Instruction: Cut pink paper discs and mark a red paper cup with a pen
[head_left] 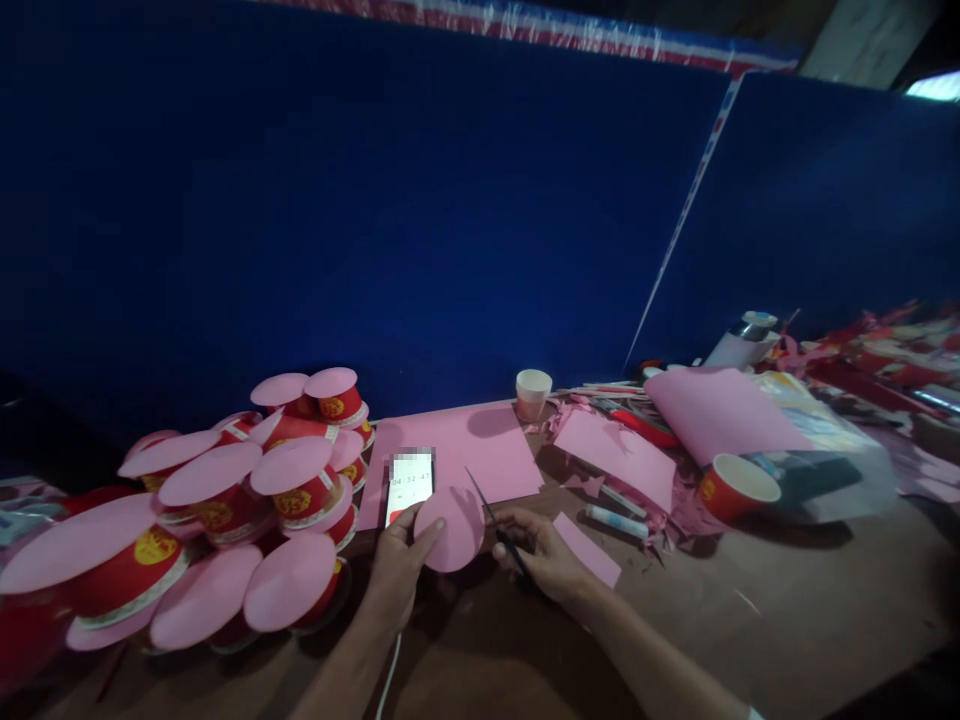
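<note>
A round pink paper disc (455, 532) is pinched at its left edge by my left hand (397, 568), thumb on top. My right hand (546, 552) grips dark-handled scissors (496, 520), whose thin blade points up and away beside the disc's right edge. Whether the blades touch the paper I cannot tell. Just behind my left hand is a lit phone (410, 486) showing a running timer, with a white cable (389, 675) below. The phone rests on large pink sheets (480, 440) spread on the brown table (480, 660).
Stacked red cups topped with pink discs (289, 580) crowd the left side. A pale cup (533, 395) stands behind; a red cup (739, 487) sits right. Pink offcuts (619, 455), a marker (616, 521) and a rolled pink sheet (724, 410) lie rightward. A blue partition (375, 200) rises behind.
</note>
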